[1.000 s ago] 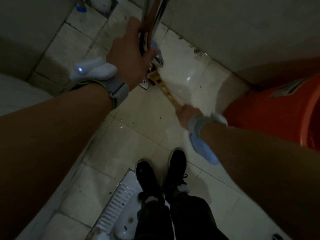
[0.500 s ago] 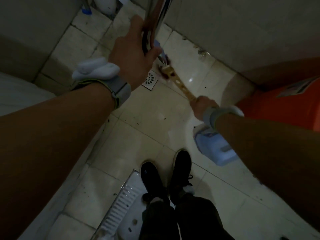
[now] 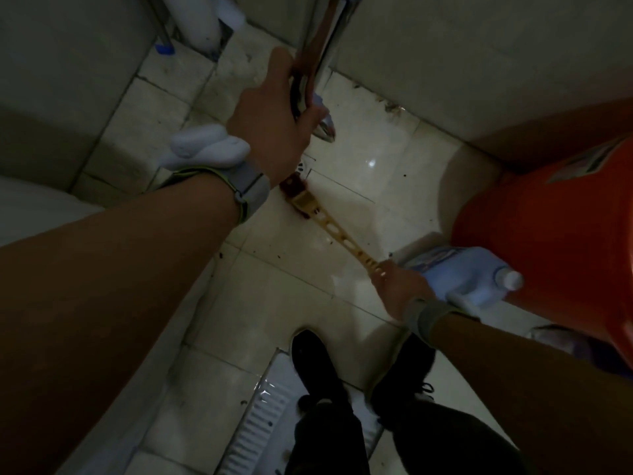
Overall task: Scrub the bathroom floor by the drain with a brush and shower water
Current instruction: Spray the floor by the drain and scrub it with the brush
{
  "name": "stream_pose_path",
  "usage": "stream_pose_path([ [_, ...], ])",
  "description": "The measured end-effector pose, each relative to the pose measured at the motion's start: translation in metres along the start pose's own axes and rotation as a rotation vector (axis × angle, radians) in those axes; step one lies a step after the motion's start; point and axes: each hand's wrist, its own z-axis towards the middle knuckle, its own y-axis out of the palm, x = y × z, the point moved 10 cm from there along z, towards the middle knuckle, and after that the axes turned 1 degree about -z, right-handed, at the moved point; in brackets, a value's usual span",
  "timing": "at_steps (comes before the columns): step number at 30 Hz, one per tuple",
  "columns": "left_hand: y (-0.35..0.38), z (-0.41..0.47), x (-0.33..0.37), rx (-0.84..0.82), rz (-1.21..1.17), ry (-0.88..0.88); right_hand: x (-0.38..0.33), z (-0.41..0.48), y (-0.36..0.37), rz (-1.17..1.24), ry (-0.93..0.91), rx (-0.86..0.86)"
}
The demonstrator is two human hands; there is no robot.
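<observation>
My left hand [image 3: 270, 121] is closed around a chrome shower head [image 3: 317, 94], held above the floor and pointing down. Partly hidden under that wrist is a square metal drain [image 3: 306, 165] in the wet pale tiles. My right hand [image 3: 399, 286] grips the end of a long yellow brush [image 3: 337, 231] whose handle has holes. Its dark red bristle head [image 3: 292, 185] rests on the floor just in front of the drain.
An orange bucket [image 3: 555, 241] stands at the right, with a pale blue plastic jug [image 3: 472, 272] against it. A white squat pan [image 3: 263, 416] lies under my black shoes [image 3: 318, 368]. Walls close in behind and left, with a white object [image 3: 202, 18] in the far corner.
The brush head has been pulled back from beyond the drain to its near side. My right hand moved lower and to the right. The shower head stays over the drain.
</observation>
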Motion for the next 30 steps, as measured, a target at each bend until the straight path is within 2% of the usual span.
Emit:
stream_pose_path([
  [8, 0.002, -0.001, 0.001, 0.059, 0.042, 0.069, -0.041, 0.073, -0.082, 0.197, 0.132, 0.091],
  [11, 0.001, -0.003, 0.007, 0.057, 0.025, 0.068, -0.046, 0.052, -0.063, 0.212, 0.082, 0.054],
  [15, 0.005, -0.006, 0.008, 0.017, 0.021, -0.014, -0.016, 0.002, 0.003, 0.200, 0.055, -0.033],
  [18, 0.010, -0.007, 0.007, -0.017, 0.034, -0.042, 0.009, -0.025, 0.017, 0.126, 0.051, -0.048],
  [21, 0.010, -0.007, 0.005, -0.018, 0.047, -0.039, 0.011, -0.008, -0.003, 0.046, 0.016, -0.013],
  [25, 0.009, -0.009, 0.004, 0.023, 0.041, 0.024, -0.006, 0.048, -0.059, 0.088, 0.054, 0.097],
  [28, 0.011, -0.009, 0.004, 0.050, 0.032, 0.066, -0.023, 0.078, -0.080, 0.214, 0.152, 0.092],
  [30, 0.010, -0.008, 0.005, 0.056, 0.022, 0.087, -0.039, 0.075, -0.081, 0.190, 0.106, 0.080],
])
